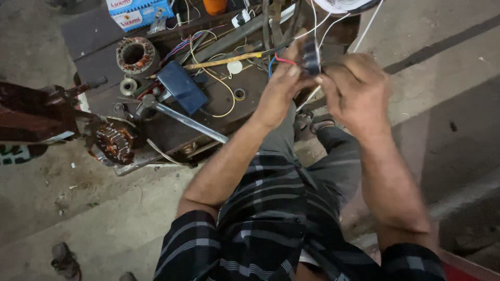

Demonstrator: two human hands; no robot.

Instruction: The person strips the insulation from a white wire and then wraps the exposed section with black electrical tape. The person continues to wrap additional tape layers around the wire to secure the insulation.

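Far left, a dark rust-brown metal machine frame [31, 112] juts in over bare, dusty grey concrete floor [78, 208]; just beside it a copper-wound motor stator with orange-brown coils [113, 143] sits at the edge of a low dark wooden work board [99, 47]. Board surface is scuffed, cluttered: a round ring-shaped stator core with reddish windings [135, 53] near the back left, a small silver bearing ring [128, 85] below it, a blue and white cardboard box [138, 11] at the far edge. Centre of board: a dark blue rectangular plastic casing [182, 87], a long grey steel bar [190, 122] running diagonally under it, a loose yellow wire loop [221, 86], a thin wooden stick [224, 61], an orange plastic cup [214, 6] at the top. Left hand [278, 88] raised over the board's right end, fingers pinched on a small dark blurred component with red and blue leads [311, 56]. Right hand [354, 91] closes on the same component from the other side, fingertips touching it. White wires [333, 23] trail up to a white coil at the top edge. Right of the hands, plain concrete with a dark seam [437, 49]. Checked dark sleeves [260, 229] fill the foreground
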